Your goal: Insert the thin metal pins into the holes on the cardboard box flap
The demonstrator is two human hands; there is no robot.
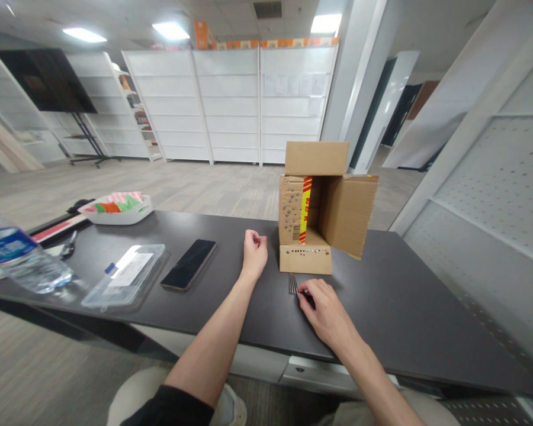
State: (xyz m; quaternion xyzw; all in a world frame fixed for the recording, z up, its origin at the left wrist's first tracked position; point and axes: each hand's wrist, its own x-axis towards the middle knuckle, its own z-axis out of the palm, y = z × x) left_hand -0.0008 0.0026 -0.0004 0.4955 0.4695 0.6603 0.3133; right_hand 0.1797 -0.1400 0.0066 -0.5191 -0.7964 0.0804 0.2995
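Observation:
A cardboard box (pixel 292 210) stands on the dark table with its front side open. Round metal heads dot one panel beside a red-and-yellow tape strip (pixel 306 207). The lower flap (pixel 305 260) has a row of small holes. Several thin metal nails (pixel 292 284) lie side by side in front of that flap. At their near right end, my right hand (pixel 322 305) pinches with thumb and forefinger, apparently on a nail. My left hand (pixel 254 251) is closed just left of the box, its fingers curled in; whatever is inside them is hidden.
Left of my arms lie a black phone (pixel 189 264) and a clear plastic case (pixel 148 281) with white paper. A water bottle (pixel 22 254) is at the far left. Behind it sits a white basket (pixel 124 218) of colourful items. A perforated white panel (pixel 493 195) borders the table's right side.

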